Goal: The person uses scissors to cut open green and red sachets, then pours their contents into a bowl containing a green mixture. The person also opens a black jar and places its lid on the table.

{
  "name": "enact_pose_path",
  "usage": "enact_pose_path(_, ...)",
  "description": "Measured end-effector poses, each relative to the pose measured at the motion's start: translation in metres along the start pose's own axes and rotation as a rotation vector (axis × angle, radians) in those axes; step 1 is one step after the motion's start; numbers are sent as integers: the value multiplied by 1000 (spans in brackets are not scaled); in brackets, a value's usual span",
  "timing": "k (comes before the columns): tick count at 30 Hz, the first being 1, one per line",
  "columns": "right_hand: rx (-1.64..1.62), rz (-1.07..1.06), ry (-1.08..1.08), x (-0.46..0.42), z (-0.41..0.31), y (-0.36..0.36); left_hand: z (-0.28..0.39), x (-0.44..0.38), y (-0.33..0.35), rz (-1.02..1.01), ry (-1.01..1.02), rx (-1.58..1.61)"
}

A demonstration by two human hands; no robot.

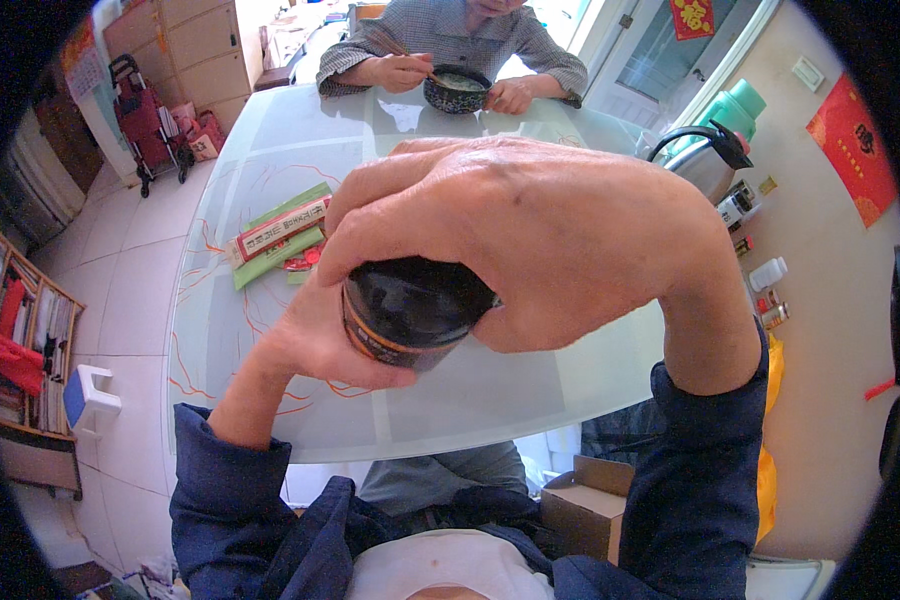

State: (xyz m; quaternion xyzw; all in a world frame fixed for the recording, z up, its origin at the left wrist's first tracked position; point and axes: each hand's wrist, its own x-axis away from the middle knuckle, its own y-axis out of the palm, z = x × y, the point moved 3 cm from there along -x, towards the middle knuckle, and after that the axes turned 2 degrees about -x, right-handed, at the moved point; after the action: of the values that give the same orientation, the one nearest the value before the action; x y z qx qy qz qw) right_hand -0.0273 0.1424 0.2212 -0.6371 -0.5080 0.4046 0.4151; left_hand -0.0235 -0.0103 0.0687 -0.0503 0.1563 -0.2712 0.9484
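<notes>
A dark jar with a glossy black lid [416,300] and an orange band is held tilted over the table, close to the camera. My left hand [322,349] wraps the jar's body from the left and below, its thumb along the near side. From above and the right, my right hand [540,232] grips the black lid, its thumb at the lid's right edge. The far fingers of both hands are partly hidden behind the jar and the right hand. Writing runs along the jar's band.
Slim packets [281,236] lie on the glass-topped table [450,420], left of the hands. Across it, a person [450,37] holds chopsticks over a patterned bowl [456,90]. A kettle [701,161], green thermos [739,112] and white bottle [768,274] stand right. An open carton [581,510] sits below.
</notes>
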Motion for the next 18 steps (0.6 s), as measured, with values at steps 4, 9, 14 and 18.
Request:
enact_pose_path(4, -124, -11, -93, 2, -2, 2, -2, 1, 3, -220, -68, 186)
enact_pose_path(9, -246, -34, -123, 4, -8, 2, 0, 2, 2, -419, 149, 54)
enact_pose_path(14, -279, 11, -57, 16, -10, -12, 1, -4, 12, -457, 47, 48)
enact_pose_path(18, -393, 198, -13, 31, -2, -22, 4, -6, 18, -360, 98, 85)
